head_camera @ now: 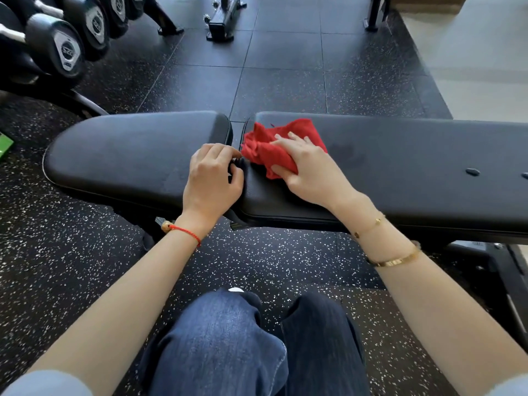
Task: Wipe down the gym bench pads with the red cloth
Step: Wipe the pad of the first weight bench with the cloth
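While the right hand [303, 164] presses the bunched red cloth [278, 144] flat-fingered onto the long pad [400, 167] beside the gap, thumb tucked under, the left hand [213, 175] curls its fingers over the short pad's [128, 150] end.

Crumpled red cloth [281, 145] on long black pad [414, 167]; short pad [128, 155] beside.

I'm looking at a gym. Rack of dumbbells [68, 50] upper left of frame, hex heads with logo plates. Black padded bench [400, 167] spans mid-frame, two pads with a gap between. Speckled black rubber floor [271, 258] in tiles across the frame. Black machine base [225, 21] with feet at top centre, another leg [377, 15] top right.
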The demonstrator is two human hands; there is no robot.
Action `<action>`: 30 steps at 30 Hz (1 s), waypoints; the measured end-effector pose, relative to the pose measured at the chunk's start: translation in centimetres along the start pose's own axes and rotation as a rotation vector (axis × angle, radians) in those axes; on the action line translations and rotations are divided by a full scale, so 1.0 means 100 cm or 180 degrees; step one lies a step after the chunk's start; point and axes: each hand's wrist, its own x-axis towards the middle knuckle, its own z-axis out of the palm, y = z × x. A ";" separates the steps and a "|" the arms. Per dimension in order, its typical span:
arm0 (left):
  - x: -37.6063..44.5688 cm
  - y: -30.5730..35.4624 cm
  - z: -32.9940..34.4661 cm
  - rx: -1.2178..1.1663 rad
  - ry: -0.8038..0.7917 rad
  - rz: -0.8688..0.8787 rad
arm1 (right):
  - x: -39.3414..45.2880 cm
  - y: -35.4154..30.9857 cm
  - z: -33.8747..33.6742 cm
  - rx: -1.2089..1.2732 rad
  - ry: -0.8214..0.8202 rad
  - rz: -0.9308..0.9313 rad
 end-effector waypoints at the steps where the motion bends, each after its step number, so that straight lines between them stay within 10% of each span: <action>1: 0.000 0.000 0.000 -0.0009 0.0000 0.0007 | -0.006 0.005 -0.004 0.0034 0.0022 0.0002; 9: 0.000 0.003 0.001 0.0095 -0.0029 0.0054 | 0.048 0.038 -0.023 -0.0329 -0.0011 0.0622; 22: -0.001 0.004 -0.006 -0.0523 0.0219 -0.0148 | -0.045 -0.031 0.000 -0.0083 -0.0203 -0.0213; 30: -0.001 0.002 -0.005 -0.0507 0.0144 -0.0060 | -0.045 0.006 -0.023 -0.0143 0.0302 0.0741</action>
